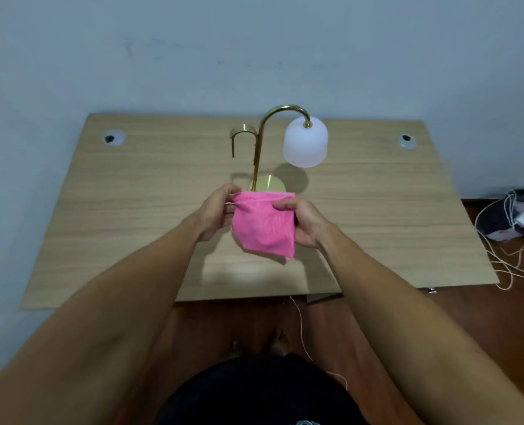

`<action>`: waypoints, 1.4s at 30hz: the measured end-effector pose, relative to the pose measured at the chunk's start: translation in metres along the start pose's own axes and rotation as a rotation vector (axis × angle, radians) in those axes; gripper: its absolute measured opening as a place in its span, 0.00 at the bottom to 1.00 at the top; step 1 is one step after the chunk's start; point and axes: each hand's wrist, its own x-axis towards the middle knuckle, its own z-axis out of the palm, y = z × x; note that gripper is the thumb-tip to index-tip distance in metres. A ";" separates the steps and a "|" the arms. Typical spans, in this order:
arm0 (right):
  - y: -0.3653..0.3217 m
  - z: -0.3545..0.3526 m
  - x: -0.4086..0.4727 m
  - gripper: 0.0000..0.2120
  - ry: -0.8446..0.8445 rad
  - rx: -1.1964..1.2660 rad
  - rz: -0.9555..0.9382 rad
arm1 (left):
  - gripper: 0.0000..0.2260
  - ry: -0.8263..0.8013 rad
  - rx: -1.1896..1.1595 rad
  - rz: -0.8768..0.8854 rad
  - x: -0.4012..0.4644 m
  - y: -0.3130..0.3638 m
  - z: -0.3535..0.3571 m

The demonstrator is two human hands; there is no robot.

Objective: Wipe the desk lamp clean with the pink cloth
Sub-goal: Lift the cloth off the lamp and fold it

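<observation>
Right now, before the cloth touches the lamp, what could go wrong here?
The desk lamp has a thin gold stem on a small base, so a hard wipe might tip it. The white shade hangs off one side and could swing. Both the left hand and right hand hold the pink cloth, leaving none steadying the lamp.

Both arms are bare, with no sleeves, and the left hand (216,214) and right hand (302,223) have no rings or gloves. The person wears something black. The feet are bare.
</observation>
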 end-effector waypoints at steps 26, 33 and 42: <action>-0.073 -0.223 -0.104 0.12 0.297 -0.293 -0.134 | 0.15 -0.041 0.030 0.060 0.063 0.013 0.237; -0.086 -0.305 -0.092 0.10 0.421 -0.590 -0.211 | 0.13 0.120 0.183 0.077 0.104 -0.007 0.316; -0.083 -0.381 -0.076 0.14 0.487 -0.722 -0.215 | 0.14 0.147 0.249 0.027 0.148 -0.028 0.375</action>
